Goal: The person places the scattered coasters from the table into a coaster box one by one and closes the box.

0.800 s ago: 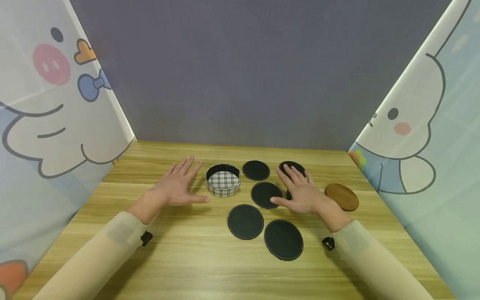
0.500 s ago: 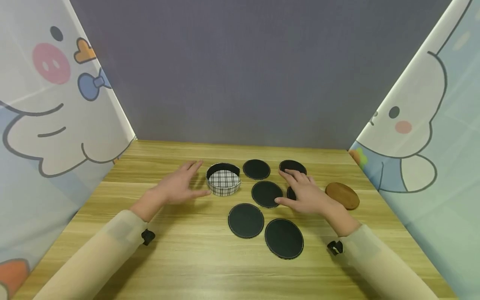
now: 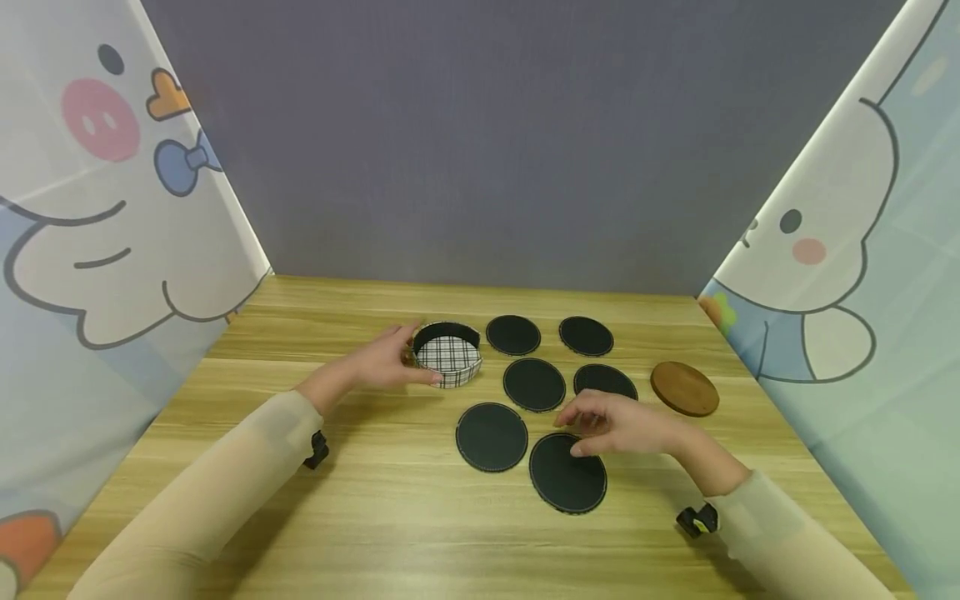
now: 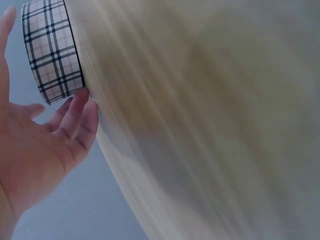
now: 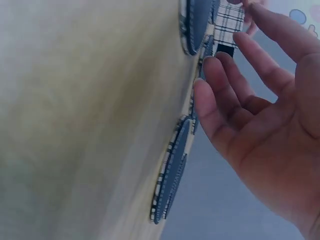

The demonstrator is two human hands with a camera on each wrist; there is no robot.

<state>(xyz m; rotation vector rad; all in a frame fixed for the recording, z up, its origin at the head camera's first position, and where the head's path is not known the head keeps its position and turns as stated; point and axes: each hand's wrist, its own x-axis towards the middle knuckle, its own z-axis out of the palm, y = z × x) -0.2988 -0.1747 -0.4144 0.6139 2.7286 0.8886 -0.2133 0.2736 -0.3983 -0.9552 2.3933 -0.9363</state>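
A round plaid coaster holder (image 3: 447,356), black inside with a gap in its wall, stands on the table left of the coasters. My left hand (image 3: 382,362) curls round its left side, thumb at the front and fingers toward the back. In the left wrist view, fingertips lie against the low edge of the plaid wall (image 4: 52,50). Above the nearest black round coaster (image 3: 567,487) is my right hand (image 3: 622,425), fingers loosely bent and holding nothing. The right wrist view shows space between its fingers and a plaid-edged coaster (image 5: 172,170).
Several more black coasters lie flat, among them a front-left coaster (image 3: 491,437), a middle coaster (image 3: 534,383) and a back-right coaster (image 3: 586,336). A brown wooden disc (image 3: 684,388) lies at the right. A grey panel (image 3: 480,150) closes off the back of the wooden table (image 3: 390,508).
My left hand has moved right, from beside the coaster holder to round its side. The right hand has drawn back toward me from the far coasters, its fingers bending more. Holder and coasters stay put.
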